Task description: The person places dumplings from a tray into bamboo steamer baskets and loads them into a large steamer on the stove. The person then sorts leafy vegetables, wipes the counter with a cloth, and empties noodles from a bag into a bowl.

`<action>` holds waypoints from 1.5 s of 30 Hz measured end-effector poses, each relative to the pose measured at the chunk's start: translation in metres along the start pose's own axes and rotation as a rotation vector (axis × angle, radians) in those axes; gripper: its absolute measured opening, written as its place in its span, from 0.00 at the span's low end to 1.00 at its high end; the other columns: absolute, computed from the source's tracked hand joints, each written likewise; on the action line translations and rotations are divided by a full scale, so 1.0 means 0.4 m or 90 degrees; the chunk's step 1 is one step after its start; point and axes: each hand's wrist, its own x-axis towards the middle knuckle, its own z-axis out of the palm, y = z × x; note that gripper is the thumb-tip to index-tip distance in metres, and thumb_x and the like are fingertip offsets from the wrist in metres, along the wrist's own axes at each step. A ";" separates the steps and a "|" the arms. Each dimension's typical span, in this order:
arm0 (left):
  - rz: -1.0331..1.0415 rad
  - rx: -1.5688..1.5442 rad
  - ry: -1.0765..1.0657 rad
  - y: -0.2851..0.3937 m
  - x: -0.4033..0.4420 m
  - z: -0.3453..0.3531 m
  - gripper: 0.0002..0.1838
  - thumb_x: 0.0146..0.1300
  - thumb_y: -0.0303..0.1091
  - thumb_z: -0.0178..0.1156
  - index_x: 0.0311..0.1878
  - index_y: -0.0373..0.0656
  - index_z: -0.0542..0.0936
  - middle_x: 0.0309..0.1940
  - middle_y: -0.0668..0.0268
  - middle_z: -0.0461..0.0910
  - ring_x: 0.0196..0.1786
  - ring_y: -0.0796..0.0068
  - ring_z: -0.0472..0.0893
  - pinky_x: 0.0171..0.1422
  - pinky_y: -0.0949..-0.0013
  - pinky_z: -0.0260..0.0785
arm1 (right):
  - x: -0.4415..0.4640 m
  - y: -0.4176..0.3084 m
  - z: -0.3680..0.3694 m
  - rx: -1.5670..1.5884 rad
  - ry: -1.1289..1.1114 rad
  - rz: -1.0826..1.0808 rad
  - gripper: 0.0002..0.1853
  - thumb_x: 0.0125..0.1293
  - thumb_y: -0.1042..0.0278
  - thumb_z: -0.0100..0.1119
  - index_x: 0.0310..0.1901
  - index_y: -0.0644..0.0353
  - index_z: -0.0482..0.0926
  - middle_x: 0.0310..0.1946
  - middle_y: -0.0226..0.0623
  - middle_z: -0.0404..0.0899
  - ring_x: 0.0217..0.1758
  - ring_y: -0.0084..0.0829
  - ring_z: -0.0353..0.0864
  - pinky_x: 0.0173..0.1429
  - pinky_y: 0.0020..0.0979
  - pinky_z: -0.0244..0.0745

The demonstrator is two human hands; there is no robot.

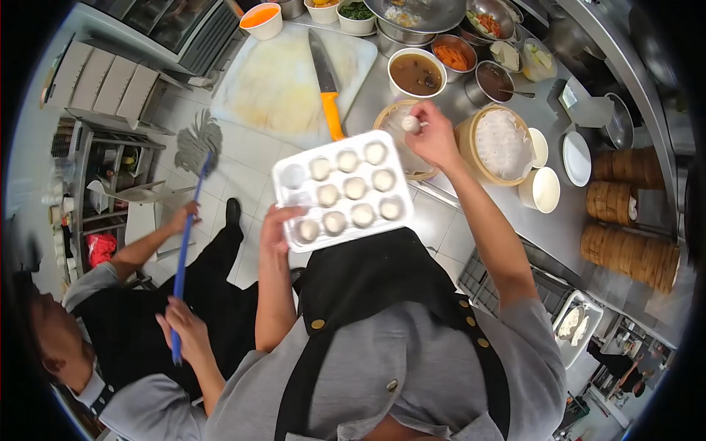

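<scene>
My left hand grips the near left corner of a white plastic tray, thumb over its edge. In its round wells sit several small white dough balls, perhaps buns or dumplings; two wells at the left hold none. Between the fingertips of my right hand is another dough ball, held above a bamboo steamer with a white paper liner. The tray partly covers that steamer. Right of my right wrist stands a second bamboo steamer, its paper liner showing bare.
An orange-handled knife lies on the cutting board. A soup bowl and several ingredient bowls line the back. Paper cups and stacked steamers stand right. At left, another person's hands hold a blue-handled mop.
</scene>
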 end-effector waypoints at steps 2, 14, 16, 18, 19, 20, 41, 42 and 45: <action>0.063 -0.011 0.042 0.037 -0.015 -0.060 0.29 0.47 0.20 0.58 0.57 0.27 0.69 0.47 0.51 0.78 0.48 0.59 0.81 0.54 0.61 0.75 | 0.040 0.035 0.032 0.023 -0.032 -0.032 0.16 0.45 0.78 0.59 0.37 0.60 0.69 0.33 0.41 0.75 0.37 0.41 0.78 0.44 0.37 0.73; 0.163 -0.083 0.133 0.052 -0.058 -0.195 0.30 0.46 0.21 0.56 0.58 0.28 0.68 0.50 0.50 0.77 0.50 0.56 0.80 0.57 0.59 0.73 | 0.043 0.138 0.090 -0.302 -0.036 -0.083 0.22 0.48 0.73 0.63 0.49 0.60 0.73 0.45 0.47 0.78 0.49 0.48 0.74 0.56 0.46 0.67; 0.177 -0.065 0.135 0.048 -0.066 -0.152 0.31 0.45 0.20 0.57 0.58 0.28 0.68 0.50 0.50 0.77 0.50 0.57 0.79 0.57 0.59 0.73 | 0.041 0.115 0.090 -0.268 0.002 -0.133 0.21 0.47 0.74 0.65 0.46 0.60 0.75 0.43 0.46 0.78 0.48 0.48 0.75 0.55 0.45 0.68; 0.184 -0.044 0.118 0.046 -0.054 -0.087 0.31 0.45 0.20 0.57 0.58 0.28 0.68 0.51 0.50 0.76 0.50 0.57 0.79 0.58 0.59 0.73 | 0.020 -0.003 0.053 -0.202 0.088 -0.226 0.15 0.46 0.76 0.67 0.39 0.61 0.78 0.40 0.45 0.78 0.46 0.47 0.76 0.52 0.42 0.70; 0.175 -0.036 0.107 0.041 -0.046 -0.071 0.31 0.45 0.20 0.56 0.58 0.28 0.68 0.51 0.50 0.76 0.51 0.57 0.79 0.58 0.59 0.72 | 0.000 -0.054 0.056 -0.136 0.037 -0.251 0.14 0.46 0.76 0.67 0.38 0.61 0.79 0.40 0.45 0.78 0.45 0.46 0.76 0.52 0.41 0.70; 0.161 -0.037 0.075 0.038 -0.037 -0.051 0.31 0.45 0.20 0.56 0.58 0.28 0.68 0.51 0.50 0.76 0.51 0.57 0.79 0.58 0.59 0.72 | -0.024 -0.105 0.069 -0.072 -0.009 -0.270 0.14 0.46 0.76 0.67 0.37 0.62 0.79 0.39 0.44 0.78 0.45 0.45 0.76 0.52 0.39 0.71; 0.006 0.045 -0.066 0.004 0.015 0.071 0.37 0.38 0.24 0.55 0.60 0.29 0.67 0.51 0.53 0.76 0.51 0.60 0.79 0.58 0.61 0.72 | -0.159 -0.247 0.177 -0.250 -0.380 -0.250 0.20 0.43 0.75 0.62 0.42 0.69 0.75 0.43 0.47 0.68 0.50 0.46 0.69 0.57 0.38 0.67; 0.005 0.043 -0.065 0.004 0.015 0.071 0.37 0.38 0.24 0.55 0.60 0.30 0.67 0.51 0.53 0.76 0.51 0.60 0.79 0.58 0.61 0.72 | -0.153 -0.253 0.174 -0.256 -0.378 -0.260 0.19 0.43 0.74 0.62 0.41 0.68 0.74 0.43 0.46 0.69 0.50 0.45 0.69 0.57 0.38 0.67; -0.001 0.042 -0.070 0.006 0.019 0.064 0.37 0.39 0.24 0.55 0.61 0.30 0.66 0.52 0.52 0.76 0.52 0.60 0.79 0.58 0.61 0.72 | -0.145 -0.240 0.174 -0.225 -0.374 -0.285 0.18 0.43 0.74 0.62 0.40 0.66 0.74 0.41 0.43 0.71 0.48 0.44 0.71 0.55 0.39 0.68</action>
